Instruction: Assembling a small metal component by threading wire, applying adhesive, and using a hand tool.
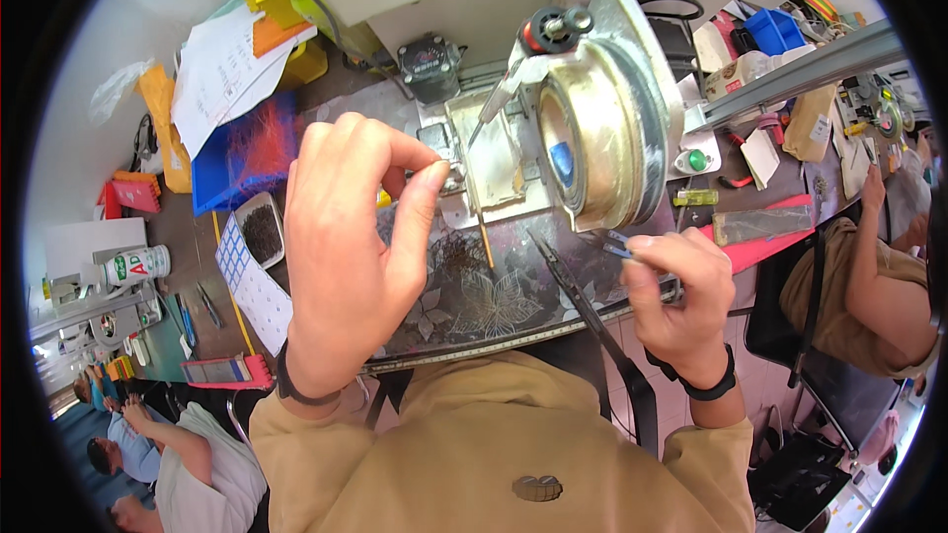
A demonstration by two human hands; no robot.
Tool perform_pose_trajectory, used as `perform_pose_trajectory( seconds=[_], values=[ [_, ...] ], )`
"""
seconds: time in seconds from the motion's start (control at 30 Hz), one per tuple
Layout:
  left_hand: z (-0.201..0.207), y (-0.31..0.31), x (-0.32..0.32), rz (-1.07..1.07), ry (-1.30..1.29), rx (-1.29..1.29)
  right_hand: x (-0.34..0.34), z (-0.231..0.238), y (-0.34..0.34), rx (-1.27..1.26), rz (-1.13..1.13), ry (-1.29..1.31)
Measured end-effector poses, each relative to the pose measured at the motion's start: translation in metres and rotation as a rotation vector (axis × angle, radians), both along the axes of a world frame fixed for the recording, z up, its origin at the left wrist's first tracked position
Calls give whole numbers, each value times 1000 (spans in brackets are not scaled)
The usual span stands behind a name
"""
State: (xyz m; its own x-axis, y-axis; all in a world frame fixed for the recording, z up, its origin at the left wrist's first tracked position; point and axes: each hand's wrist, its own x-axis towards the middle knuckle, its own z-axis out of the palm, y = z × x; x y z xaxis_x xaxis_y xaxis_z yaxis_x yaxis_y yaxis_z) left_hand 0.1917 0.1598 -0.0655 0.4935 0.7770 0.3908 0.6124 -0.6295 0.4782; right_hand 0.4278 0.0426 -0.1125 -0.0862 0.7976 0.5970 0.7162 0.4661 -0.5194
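Note:
My left hand (351,237) is raised over the bench with thumb and forefinger pressed together. What they pinch, if anything, is too small to make out. Just beyond the fingertips is a metal fixture (494,153) with a pale plate, and a thin stick (485,227) juts from its near side. Fingers of my right hand (686,291) close on a small blue-grey two-pronged tool (616,245), held near the front of a large round metal wheel (592,138). A slender black tool (563,271) with a pointed end lies between my hands.
Left of my left hand stand a blue bin (212,178) of fine red strands and a white tray (262,229) of small dark pieces. A green button (697,160) sits right of the wheel. Other people (197,454) sit at benches on both sides.

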Motion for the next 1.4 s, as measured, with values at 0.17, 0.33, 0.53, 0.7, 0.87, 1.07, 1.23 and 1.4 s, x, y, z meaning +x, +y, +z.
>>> perform_pose_trajectory(
  seconds=[0.17, 0.33, 0.53, 0.7, 0.87, 1.07, 1.23, 1.4],
  values=[
    [1, 17, 12, -27, -51, 120, 14, -4, 2, 19, -197, 188],
    [-10, 15, 39, -146, -4, 144, 24, 4, 29, -169, -254, 278],
    [-26, 16, 63, -167, -42, 100, 43, -3, 77, -529, 111, 472],
    [-28, 18, 66, -133, -22, 90, 45, 1, 97, -478, 302, 360],
    [-28, 18, 66, -133, -14, 86, 44, 4, 96, -488, 251, 275],
    [-30, 18, 67, -132, -2, 80, 46, 7, 97, -423, 219, 66],
    [-30, 19, 64, -155, -22, 67, 44, 18, 93, -343, 175, -103],
    [-18, 22, 58, -196, 40, 45, 49, 13, 81, -340, 76, -163]
  ],
)
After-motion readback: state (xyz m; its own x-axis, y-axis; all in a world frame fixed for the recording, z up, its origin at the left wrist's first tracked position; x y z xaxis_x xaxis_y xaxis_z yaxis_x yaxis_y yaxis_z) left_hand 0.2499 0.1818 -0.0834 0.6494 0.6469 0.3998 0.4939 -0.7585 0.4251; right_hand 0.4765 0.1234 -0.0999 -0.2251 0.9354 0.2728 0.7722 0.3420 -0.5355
